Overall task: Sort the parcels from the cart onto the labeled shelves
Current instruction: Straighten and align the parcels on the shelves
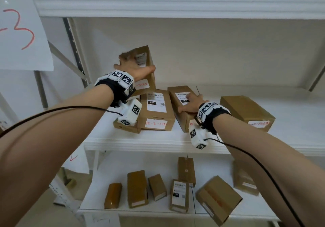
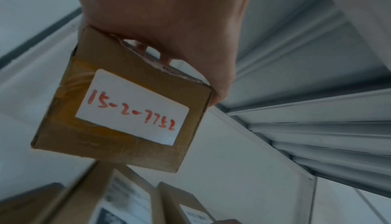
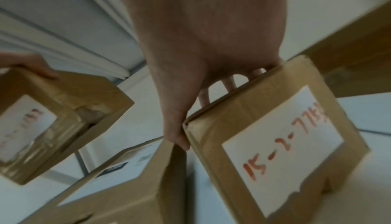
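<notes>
Head view looks down at the shelf (image 1: 140, 142) — wrist views look close along each hand, sharing its boxes.

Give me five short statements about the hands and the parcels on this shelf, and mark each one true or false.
1. The left hand holds a cardboard parcel lifted above the others. True.
2. That parcel's end label begins with 15-2 in red. True.
3. The right hand hangs free of any parcel. False: it grips a parcel on the middle shelf.
4. The sheet at the left shows a blue 7. False: it shows a red 3.
5. The lower shelf holds glass bottles. False: it holds several brown parcels.
</notes>
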Tool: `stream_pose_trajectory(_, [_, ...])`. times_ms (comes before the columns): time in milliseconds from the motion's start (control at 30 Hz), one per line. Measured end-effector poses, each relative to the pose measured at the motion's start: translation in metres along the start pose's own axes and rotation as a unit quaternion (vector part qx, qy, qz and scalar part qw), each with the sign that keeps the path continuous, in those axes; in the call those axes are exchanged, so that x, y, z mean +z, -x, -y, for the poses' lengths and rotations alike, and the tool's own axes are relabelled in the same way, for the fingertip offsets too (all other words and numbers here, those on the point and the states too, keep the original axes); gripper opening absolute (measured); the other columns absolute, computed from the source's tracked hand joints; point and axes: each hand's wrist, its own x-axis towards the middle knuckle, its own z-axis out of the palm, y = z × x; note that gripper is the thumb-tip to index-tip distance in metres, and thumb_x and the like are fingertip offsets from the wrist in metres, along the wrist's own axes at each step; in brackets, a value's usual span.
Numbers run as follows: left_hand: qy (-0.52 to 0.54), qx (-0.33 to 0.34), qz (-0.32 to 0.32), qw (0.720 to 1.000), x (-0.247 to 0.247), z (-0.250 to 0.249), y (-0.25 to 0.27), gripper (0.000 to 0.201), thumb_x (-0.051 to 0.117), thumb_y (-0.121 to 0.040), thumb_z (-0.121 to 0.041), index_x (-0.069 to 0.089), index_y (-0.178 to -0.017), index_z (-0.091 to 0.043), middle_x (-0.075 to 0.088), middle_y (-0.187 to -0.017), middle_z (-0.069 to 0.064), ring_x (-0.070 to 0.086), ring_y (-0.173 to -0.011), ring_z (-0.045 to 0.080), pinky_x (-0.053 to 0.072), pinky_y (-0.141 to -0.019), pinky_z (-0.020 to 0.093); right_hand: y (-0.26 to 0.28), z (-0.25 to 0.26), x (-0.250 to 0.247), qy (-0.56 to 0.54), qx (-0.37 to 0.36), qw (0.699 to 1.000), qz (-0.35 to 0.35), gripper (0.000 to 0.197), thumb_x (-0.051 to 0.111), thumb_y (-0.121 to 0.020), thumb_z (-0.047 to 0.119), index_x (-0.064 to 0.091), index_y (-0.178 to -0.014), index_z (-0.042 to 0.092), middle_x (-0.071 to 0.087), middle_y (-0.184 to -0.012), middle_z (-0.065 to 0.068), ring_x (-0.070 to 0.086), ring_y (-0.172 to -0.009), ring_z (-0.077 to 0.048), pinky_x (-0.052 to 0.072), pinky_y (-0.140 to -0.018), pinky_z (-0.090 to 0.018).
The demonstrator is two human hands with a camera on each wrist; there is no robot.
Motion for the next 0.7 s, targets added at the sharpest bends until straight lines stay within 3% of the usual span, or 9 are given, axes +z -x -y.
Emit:
stream_pose_trajectory(133, [0.017, 0.020, 0.023, 0.999, 0.024, -0.054, 0.012, 0.106, 0.059, -0.071, -0.075, 0.018, -0.154, -0.023, 0.024, -0.152, 0.014, 0.027, -0.137, 0.047, 0.031, -0.111, 0.054, -0.002, -0.031, -0.009, -0.024, 0.050, 0.998, -0.020, 0.094, 0.073, -0.076, 0.059, 0.030, -0.154, 0.028, 0.026, -0.150, -0.016, 0.037, -0.134, -0.045, 0.036, -0.113, -0.050])
stream_pose_trajectory(267, [-0.005, 0.043, 0.078, 0.996, 0.066, -0.095, 0.031, 0.105, 0.060, -0.068, -0.073, 0.022, -0.154, -0.025, 0.023, -0.154, 0.015, 0.027, -0.137, 0.047, 0.034, -0.109, 0.053, -0.005, -0.061, -0.014, -0.031, 0.091, 0.995, -0.034, 0.096, 0.070, -0.076, 0.062, 0.029, -0.154, 0.025, 0.026, -0.155, -0.020, 0.030, -0.140, -0.046, 0.031, -0.116, -0.056])
stream_pose_trajectory(400, [-0.030, 0.045, 0.120, 0.991, 0.110, -0.115, 0.046, 0.104, 0.064, -0.074, -0.071, 0.018, -0.157, -0.027, 0.005, -0.164, 0.013, 0.014, -0.146, 0.048, 0.028, -0.115, 0.058, -0.004, -0.080, -0.026, -0.077, 0.085, 0.992, -0.056, 0.060, 0.044, -0.099, 0.052, 0.043, -0.146, 0.015, 0.037, -0.152, -0.023, 0.037, -0.139, -0.043, 0.035, -0.113, -0.048])
stream_pose_trajectory(500, [-0.056, 0.048, 0.115, 0.991, 0.132, -0.121, 0.047, 0.107, 0.062, -0.069, -0.074, 0.021, -0.155, -0.025, 0.008, -0.162, 0.015, 0.019, -0.143, 0.048, 0.029, -0.114, 0.055, -0.001, -0.090, -0.040, -0.148, 0.044, 0.982, -0.108, 0.045, 0.041, -0.104, 0.036, 0.064, -0.118, 0.001, 0.063, -0.128, -0.021, 0.058, -0.120, -0.037, 0.048, -0.098, -0.038])
stream_pose_trajectory(567, [-0.086, 0.058, 0.110, 0.989, 0.141, -0.126, 0.047, 0.113, 0.059, -0.065, -0.079, 0.021, -0.155, -0.022, 0.008, -0.161, 0.017, 0.022, -0.142, 0.046, 0.029, -0.113, 0.055, 0.004, -0.102, -0.048, -0.175, 0.040, 0.969, -0.168, 0.039, 0.046, -0.102, 0.032, 0.072, -0.111, 0.005, 0.069, -0.116, -0.016, 0.062, -0.114, -0.036, 0.051, -0.098, -0.038])
stream_pose_trajectory(700, [-0.117, 0.076, 0.113, 0.984, 0.146, -0.132, 0.051, 0.119, 0.061, -0.060, -0.081, 0.020, -0.154, -0.020, 0.009, -0.160, 0.018, 0.025, -0.140, 0.044, 0.029, -0.111, 0.053, 0.008, -0.131, -0.051, -0.138, 0.085, 0.964, -0.210, 0.043, 0.048, -0.087, 0.050, 0.071, -0.108, 0.021, 0.065, -0.124, -0.012, 0.051, -0.124, -0.037, 0.037, -0.110, -0.051])
